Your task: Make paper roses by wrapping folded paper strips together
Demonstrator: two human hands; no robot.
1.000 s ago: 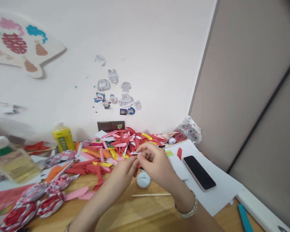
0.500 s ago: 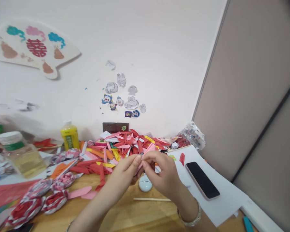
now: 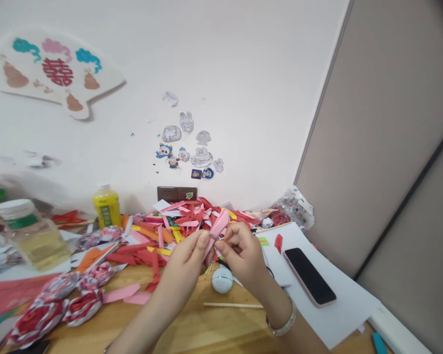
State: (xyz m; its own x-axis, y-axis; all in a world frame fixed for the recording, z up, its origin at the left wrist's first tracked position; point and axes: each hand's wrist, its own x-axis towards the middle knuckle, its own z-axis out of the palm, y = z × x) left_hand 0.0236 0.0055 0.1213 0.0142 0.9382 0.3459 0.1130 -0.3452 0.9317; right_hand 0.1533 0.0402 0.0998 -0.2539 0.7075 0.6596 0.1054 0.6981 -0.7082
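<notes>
My left hand (image 3: 190, 253) is closed round a folded pink paper piece (image 3: 220, 223), thumb on top, its wider end pointing up and to the right. Close against its right side is my right hand (image 3: 243, 250), with thumb and forefinger pinched together by the middle of the paper. What sits in that pinch is too small to make out. A thin dark strand (image 3: 269, 271) shows beside the right wrist. Beneath the hands a round pale case (image 3: 222, 280) rests on the wooden table, with a thin wooden stick (image 3: 232, 305) in front of it.
A heap of folded red, pink, orange and yellow papers (image 3: 192, 216) lies along the wall. At left are red-and-white woven paper pieces (image 3: 40, 317), a jar of yellowish liquid (image 3: 37, 241) and a yellow bottle (image 3: 108, 206). A phone (image 3: 310, 275) lies on white paper (image 3: 349, 292) at right.
The pink paper has turned and now shows more above the left hand. My right hand has shifted slightly, its fingers curled more, uncovering a dark strand near the wrist.
</notes>
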